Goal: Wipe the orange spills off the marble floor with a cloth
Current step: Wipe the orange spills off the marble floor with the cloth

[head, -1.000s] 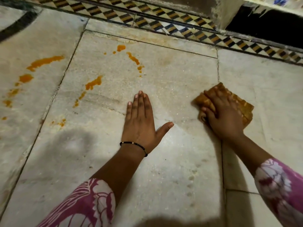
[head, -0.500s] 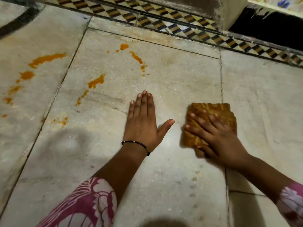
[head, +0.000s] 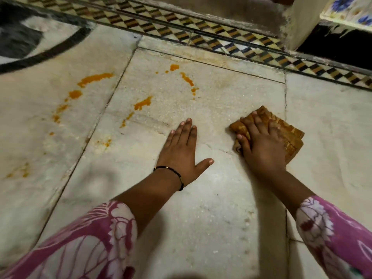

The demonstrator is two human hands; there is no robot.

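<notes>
Flat under my right hand lies a folded orange-brown cloth, pressed onto the pale marble floor with fairly straight fingers that reach its left edge. To its left, my left hand, with a black bead bracelet on the wrist, rests palm down on the slab with the thumb spread. Orange spills lie further left and beyond: a streak, a blotch, a long smear and several small drops. The cloth touches none of them.
A patterned diamond tile border runs along the far edge of the floor. Behind it at the top right rise a plastered step and a dark opening. A black curved inlay crosses the far left.
My right hand first drew the cloth toward me and leftward, then pushed it back away, turning it. My left hand has stayed flat in place. The view has tilted slightly.
</notes>
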